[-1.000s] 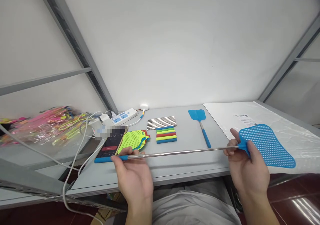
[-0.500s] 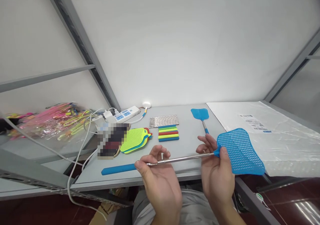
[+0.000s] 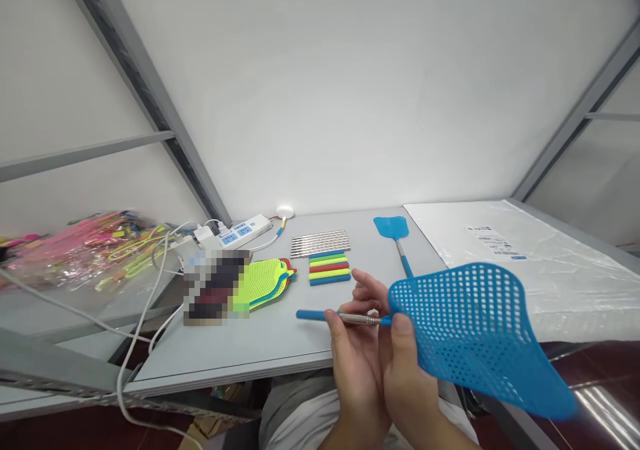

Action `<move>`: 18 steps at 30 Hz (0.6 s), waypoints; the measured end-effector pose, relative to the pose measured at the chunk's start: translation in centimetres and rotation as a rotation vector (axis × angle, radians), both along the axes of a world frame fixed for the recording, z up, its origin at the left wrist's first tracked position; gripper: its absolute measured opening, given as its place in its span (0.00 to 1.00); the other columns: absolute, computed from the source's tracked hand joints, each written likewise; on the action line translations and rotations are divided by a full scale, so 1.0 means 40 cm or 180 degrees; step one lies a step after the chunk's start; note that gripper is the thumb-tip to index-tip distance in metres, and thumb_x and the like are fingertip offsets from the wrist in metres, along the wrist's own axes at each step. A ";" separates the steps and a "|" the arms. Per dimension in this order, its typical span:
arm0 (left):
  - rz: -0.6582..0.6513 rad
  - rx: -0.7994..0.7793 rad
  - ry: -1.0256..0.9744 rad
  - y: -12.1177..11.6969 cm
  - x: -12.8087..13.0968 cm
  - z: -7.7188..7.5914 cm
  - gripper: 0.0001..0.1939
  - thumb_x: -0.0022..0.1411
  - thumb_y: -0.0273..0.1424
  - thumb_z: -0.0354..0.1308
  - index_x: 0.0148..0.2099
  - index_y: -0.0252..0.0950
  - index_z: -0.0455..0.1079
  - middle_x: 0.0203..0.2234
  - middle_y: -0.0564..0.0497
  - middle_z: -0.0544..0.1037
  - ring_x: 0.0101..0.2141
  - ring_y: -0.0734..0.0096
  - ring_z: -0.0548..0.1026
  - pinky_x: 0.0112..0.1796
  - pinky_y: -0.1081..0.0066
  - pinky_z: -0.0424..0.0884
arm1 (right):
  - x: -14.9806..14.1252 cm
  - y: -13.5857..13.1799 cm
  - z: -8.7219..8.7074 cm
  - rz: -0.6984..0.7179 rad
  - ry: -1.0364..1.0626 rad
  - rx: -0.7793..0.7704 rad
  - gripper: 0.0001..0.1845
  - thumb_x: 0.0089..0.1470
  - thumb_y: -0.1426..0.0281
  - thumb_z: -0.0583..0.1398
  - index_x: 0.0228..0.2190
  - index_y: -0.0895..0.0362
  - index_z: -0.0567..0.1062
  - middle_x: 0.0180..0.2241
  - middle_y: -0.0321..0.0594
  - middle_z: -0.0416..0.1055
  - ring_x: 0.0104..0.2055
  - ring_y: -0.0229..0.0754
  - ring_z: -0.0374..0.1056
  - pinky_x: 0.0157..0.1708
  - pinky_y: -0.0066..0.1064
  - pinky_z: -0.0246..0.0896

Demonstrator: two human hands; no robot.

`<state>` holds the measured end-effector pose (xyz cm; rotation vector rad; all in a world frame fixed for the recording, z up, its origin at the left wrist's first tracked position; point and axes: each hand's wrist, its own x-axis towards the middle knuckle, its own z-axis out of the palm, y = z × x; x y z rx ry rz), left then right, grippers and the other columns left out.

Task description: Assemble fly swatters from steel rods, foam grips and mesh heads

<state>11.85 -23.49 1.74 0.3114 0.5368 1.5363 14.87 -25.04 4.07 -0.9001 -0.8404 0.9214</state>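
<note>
Both hands grip a blue fly swatter (image 3: 465,323) with a telescopic metal rod, now short. My left hand (image 3: 357,363) closes round the rod beside the blue handle (image 3: 311,315), its thumb on top. Against it, my right hand (image 3: 407,363) pinches the neck of the perforated blue head, which tilts down to the right. A second blue fly swatter (image 3: 391,227) lies on the table behind, its handle partly hidden. To the left lie a row of coloured handle grips (image 3: 330,268), several metal rods (image 3: 320,243) and a stack of loose swatter heads (image 3: 265,281).
A blurred-out phone (image 3: 217,290) lies at the left beside a power strip (image 3: 247,230) with white cables (image 3: 150,303). White plastic packaging (image 3: 480,237) covers the right side of the grey table (image 3: 240,343). Bagged colourful items (image 3: 90,250) sit on the far-left shelf.
The rod has been collapsed from long to short. My hands have come together, the right moving left and the left moving right, and the swatter head has tilted towards me.
</note>
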 end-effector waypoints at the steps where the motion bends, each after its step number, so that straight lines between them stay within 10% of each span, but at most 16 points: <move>1: 0.0051 0.0194 0.0032 -0.005 -0.003 0.001 0.24 0.63 0.52 0.54 0.32 0.37 0.75 0.46 0.43 0.78 0.48 0.54 0.75 0.51 0.52 0.69 | 0.007 0.002 -0.005 -0.0030 -0.0095 -0.0001 0.26 0.61 0.49 0.51 0.49 0.48 0.78 0.44 0.42 0.75 0.47 0.49 0.68 0.56 0.47 0.59; 6: 0.0013 0.1105 0.0986 -0.001 -0.046 0.004 0.17 0.66 0.46 0.55 0.43 0.40 0.77 0.57 0.44 0.70 0.54 0.56 0.70 0.55 0.56 0.64 | 0.089 0.024 -0.036 -0.0179 0.0256 -0.0154 0.22 0.62 0.52 0.53 0.47 0.47 0.79 0.44 0.40 0.74 0.46 0.45 0.67 0.52 0.41 0.61; 15: -0.1839 0.1607 0.3019 0.034 -0.104 0.034 0.13 0.64 0.37 0.59 0.49 0.41 0.73 0.39 0.44 0.77 0.30 0.68 0.71 0.33 0.70 0.67 | 0.300 0.037 -0.002 -0.0866 0.0704 -0.0426 0.21 0.57 0.53 0.60 0.38 0.57 0.81 0.22 0.32 0.64 0.22 0.34 0.59 0.31 0.30 0.67; 18: -0.1704 0.1940 0.4016 0.008 -0.062 0.022 0.09 0.64 0.36 0.57 0.45 0.42 0.73 0.32 0.48 0.77 0.27 0.68 0.68 0.29 0.71 0.60 | 0.291 0.052 -0.004 -0.0705 0.0369 -0.0549 0.24 0.54 0.50 0.61 0.37 0.58 0.80 0.22 0.33 0.64 0.22 0.35 0.63 0.28 0.30 0.64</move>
